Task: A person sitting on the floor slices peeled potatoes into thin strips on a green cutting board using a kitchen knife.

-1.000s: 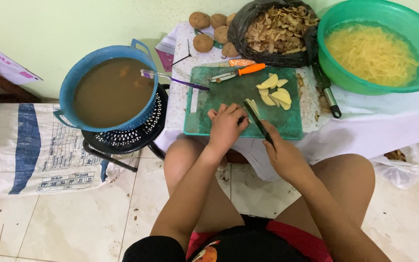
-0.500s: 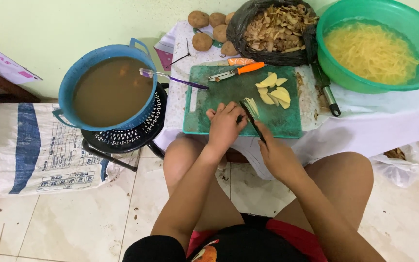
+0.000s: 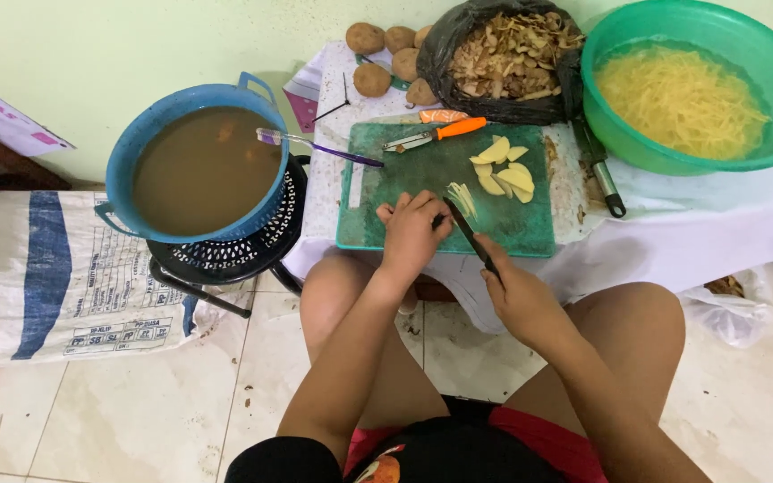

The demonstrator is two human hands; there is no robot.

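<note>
A green cutting board [image 3: 404, 224] lies on a white-covered low table. My left hand [image 3: 411, 231] presses down on a small potato piece at the board's near side, mostly hidden under my fingers. My right hand [image 3: 516, 291] grips a dark knife [image 3: 469, 228], whose blade angles up to the piece beside my left fingers. A little pile of thin potato strips [image 3: 461, 199] lies just beyond the blade. Pale potato slices [image 3: 505, 170] sit further back on the board.
An orange-handled peeler [image 3: 436, 134] rests at the board's far edge. A green basin of shredded potato [image 3: 686, 89] stands at right, a black bag of peels [image 3: 510, 58] and whole potatoes [image 3: 373, 54] behind. A blue tub of brown water [image 3: 199, 165] stands on a stool left.
My hands and the knife shifted slightly toward me along the board as I cut. The pile of strips beside the blade now shows clearly.
</note>
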